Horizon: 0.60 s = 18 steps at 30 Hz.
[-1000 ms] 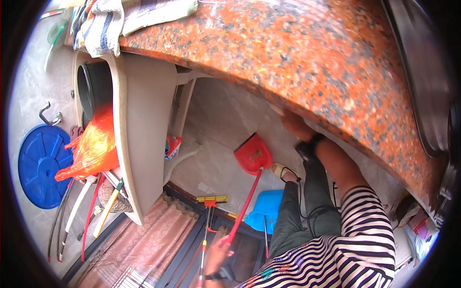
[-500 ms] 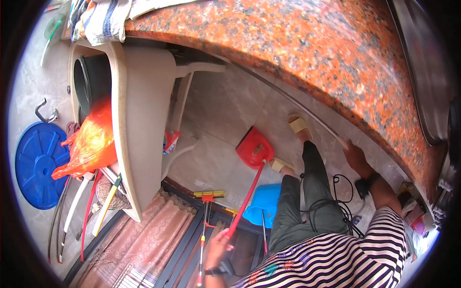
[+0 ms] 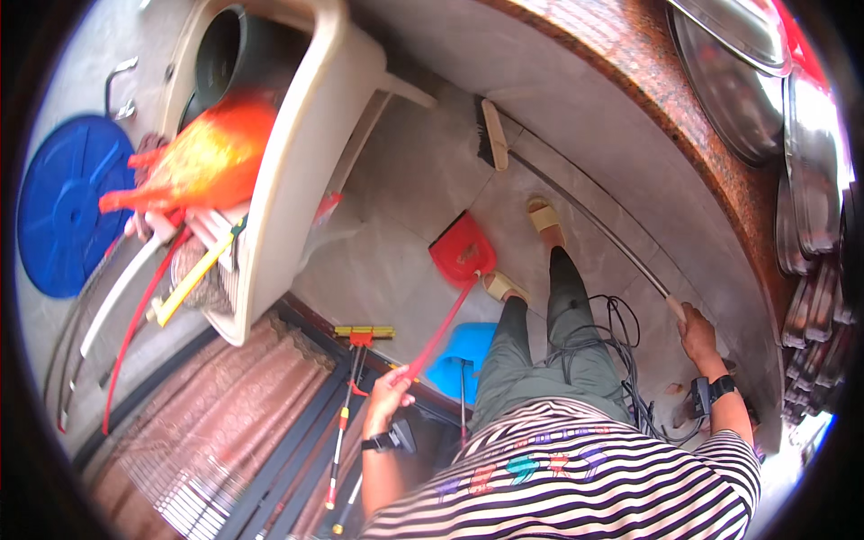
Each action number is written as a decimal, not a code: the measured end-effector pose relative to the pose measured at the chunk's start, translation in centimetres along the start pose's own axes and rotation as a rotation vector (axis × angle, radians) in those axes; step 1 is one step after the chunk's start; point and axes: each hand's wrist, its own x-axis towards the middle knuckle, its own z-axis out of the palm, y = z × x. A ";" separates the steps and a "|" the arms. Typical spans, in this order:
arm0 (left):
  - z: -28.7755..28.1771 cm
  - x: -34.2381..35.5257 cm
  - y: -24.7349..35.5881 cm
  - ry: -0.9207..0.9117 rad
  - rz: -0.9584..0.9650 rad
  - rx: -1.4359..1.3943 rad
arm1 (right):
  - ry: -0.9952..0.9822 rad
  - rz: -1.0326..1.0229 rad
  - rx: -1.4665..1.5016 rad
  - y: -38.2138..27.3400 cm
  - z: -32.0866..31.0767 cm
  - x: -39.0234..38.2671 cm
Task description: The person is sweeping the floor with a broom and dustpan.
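Observation:
My left hand (image 3: 391, 391) grips the pink-red handle of a red dustpan (image 3: 459, 252), which rests on the tiled floor beside my left foot (image 3: 504, 288). My right hand (image 3: 698, 337) is wrapped round the light end of a long metal broom handle (image 3: 621, 245). The handle runs up-left along the base of the counter to a cream broom head (image 3: 496, 135) with dark bristles, on the floor beyond my right foot (image 3: 544, 216). A blue plastic dustpan (image 3: 472, 342) with an upright handle stands left of my legs, near a yellow squeegee mop (image 3: 369, 332).
A plastic chair (image 3: 297, 162) on the left holds a dark bucket (image 3: 216, 54), an orange bag (image 3: 207, 153) and several tools, beside a blue lid (image 3: 72, 207). A granite counter (image 3: 630, 72) with steel trays (image 3: 805, 162) curves along the right. Cables (image 3: 630, 324) loop beside my right leg.
My right hand has drawn back from under the counter toward the lower right, bringing the broom head into view. The view has shifted, showing more floor and trays. My left hand still holds the dustpan handle.

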 end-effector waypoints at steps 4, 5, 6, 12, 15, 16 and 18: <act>-1.0 -1.0 -1.9 0.071 -0.001 -0.011 | -0.187 0.039 -0.045 -4.9 -3.8 -2.4; -1.4 -1.3 -2.7 0.087 0.009 -0.009 | -0.243 0.070 -0.071 -5.5 -3.9 -3.0; -1.6 -1.5 -3.8 0.102 0.019 -0.008 | -0.238 0.050 -0.093 -6.0 -3.8 -3.2; -3.0 -2.3 -10.2 0.167 0.063 -0.123 | -0.332 -0.144 -0.044 -12.0 3.8 3.3; -3.3 -2.6 -12.3 0.178 0.059 -0.170 | -0.330 -0.273 0.169 -19.7 10.0 11.4; -3.4 -2.7 -12.5 0.188 0.063 -0.158 | -0.309 -0.341 0.206 -22.5 12.1 14.4; -3.6 -2.7 -13.2 0.199 0.057 -0.160 | -0.205 -0.472 0.168 -28.5 15.2 19.3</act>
